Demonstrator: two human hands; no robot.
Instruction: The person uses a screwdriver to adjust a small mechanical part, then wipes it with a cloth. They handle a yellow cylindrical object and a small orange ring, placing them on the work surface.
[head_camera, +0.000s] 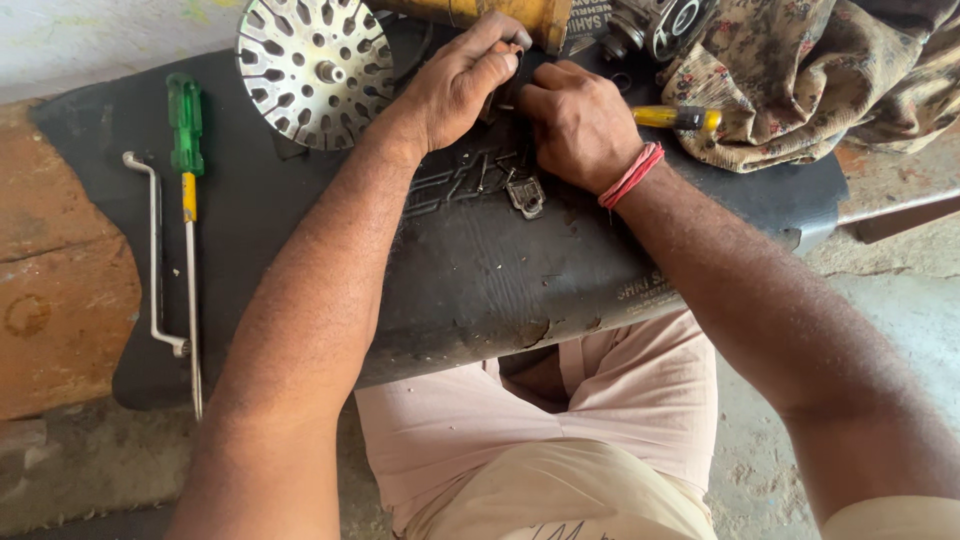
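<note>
Your left hand (462, 78) and right hand (578, 122) are meeting at the far edge of the black rubber mat (300, 230); both sets of fingers are curling tight around a small dark part (500, 98), mostly hidden. A yellow-handled tool (675, 117) is poking out beside your right hand, toward the patterned cloth (800, 80). A small metal piece (526, 195) is lying just below your hands, with a perforated metal disc (314, 68), green-handled screwdriver (186, 200) and bent wrench (155, 250) sitting left on the mat.

Both hands, left hand (462, 80) and right hand (578, 125), pinch something small over black mat (300, 210).
</note>
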